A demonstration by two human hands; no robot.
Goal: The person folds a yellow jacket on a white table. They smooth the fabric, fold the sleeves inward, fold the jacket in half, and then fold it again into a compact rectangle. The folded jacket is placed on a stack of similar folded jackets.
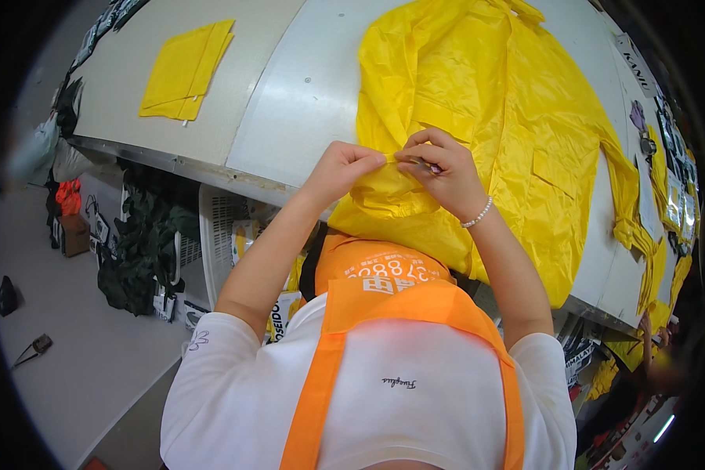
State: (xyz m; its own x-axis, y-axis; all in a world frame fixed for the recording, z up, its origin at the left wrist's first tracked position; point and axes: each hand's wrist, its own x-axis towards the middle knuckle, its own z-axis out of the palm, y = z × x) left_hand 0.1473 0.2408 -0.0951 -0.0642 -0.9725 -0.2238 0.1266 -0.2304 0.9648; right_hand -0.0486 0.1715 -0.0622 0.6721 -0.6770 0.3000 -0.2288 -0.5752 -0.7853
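A yellow raincoat lies spread on the table, with its collar at the far side and its hem hanging over the near edge. My left hand is closed, pinching the edge of the coat's left sleeve end between thumb and fingers. Right beside it, my right hand is closed too. Its fingertips meet the same bit of yellow cloth, and a small metal tool, which looks like thread snips, is tucked in its palm. Most of that tool is hidden by the fingers.
A folded yellow piece lies on the table at the far left. Below the table edge stand a white plastic basket and a heap of dark green cloth. More yellow garments and packets crowd the right side, near another person's arm.
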